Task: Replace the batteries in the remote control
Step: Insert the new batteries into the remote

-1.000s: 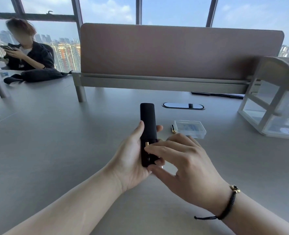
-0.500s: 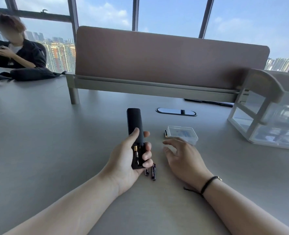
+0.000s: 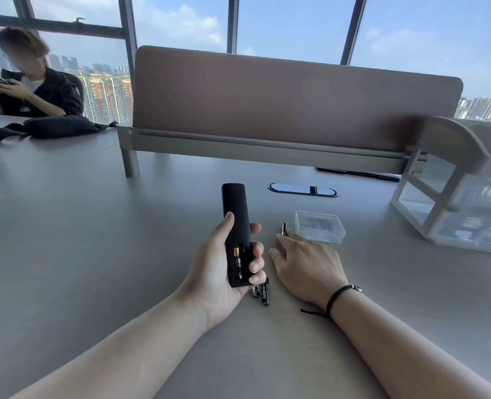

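two batteries (image 3: 261,290) lie on the desk (image 3: 94,254) just beside the left hand (image 3: 218,272), touching or nearly touching each other, and a third loose battery (image 3: 283,228) lies farther off beside a clear plastic case (image 3: 319,226). the left hand grips the black remote control (image 3: 236,226) off the desk, thumb along one edge and fingers curled round the other, with the open battery bay facing up. one battery (image 3: 237,262) sits in the bay's left slot; the right slot looks empty. the right hand (image 3: 307,263) lies low over the desk, fingers loosely spread and holding nothing, its fingertips touching or nearly touching the loose battery by the case. by my reading the step in hand is fetching the second fresh cell. the next move calls for a pinch on that small round battery, which may roll, then turning it to the right polarity and seating it in the empty slot. no cover for the bay can be made out.
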Motion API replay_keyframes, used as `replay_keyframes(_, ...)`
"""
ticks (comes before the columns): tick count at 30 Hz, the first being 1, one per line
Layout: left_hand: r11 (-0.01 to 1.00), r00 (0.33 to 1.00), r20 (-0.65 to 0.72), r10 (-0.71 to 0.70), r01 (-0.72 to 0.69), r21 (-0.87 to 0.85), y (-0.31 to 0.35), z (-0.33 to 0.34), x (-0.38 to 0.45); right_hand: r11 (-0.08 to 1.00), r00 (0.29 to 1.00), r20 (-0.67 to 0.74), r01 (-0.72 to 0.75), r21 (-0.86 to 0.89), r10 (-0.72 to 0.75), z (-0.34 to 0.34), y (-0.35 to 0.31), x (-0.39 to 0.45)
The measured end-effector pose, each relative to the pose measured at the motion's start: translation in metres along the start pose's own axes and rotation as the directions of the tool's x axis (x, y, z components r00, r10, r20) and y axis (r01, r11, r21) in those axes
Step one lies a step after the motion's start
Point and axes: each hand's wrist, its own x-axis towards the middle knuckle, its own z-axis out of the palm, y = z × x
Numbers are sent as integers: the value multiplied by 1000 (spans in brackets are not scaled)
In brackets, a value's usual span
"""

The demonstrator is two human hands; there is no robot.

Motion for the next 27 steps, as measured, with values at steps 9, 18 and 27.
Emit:
replay_keyframes(9, 999, 1000, 14, 25, -25, 21, -1, 1, -1, 999, 998, -53, 39, 18, -38, 3, 1, 1)
replay_keyframes(18, 999, 999, 17, 35, -35, 27, 0, 0, 1, 994, 997, -9, 72, -79, -73, 7, -25, 40)
replay_keyframes(27, 999, 999, 17, 36, -36, 22, 2, -3, 0, 960, 971, -235, 114, 256, -53, 19, -2, 27)
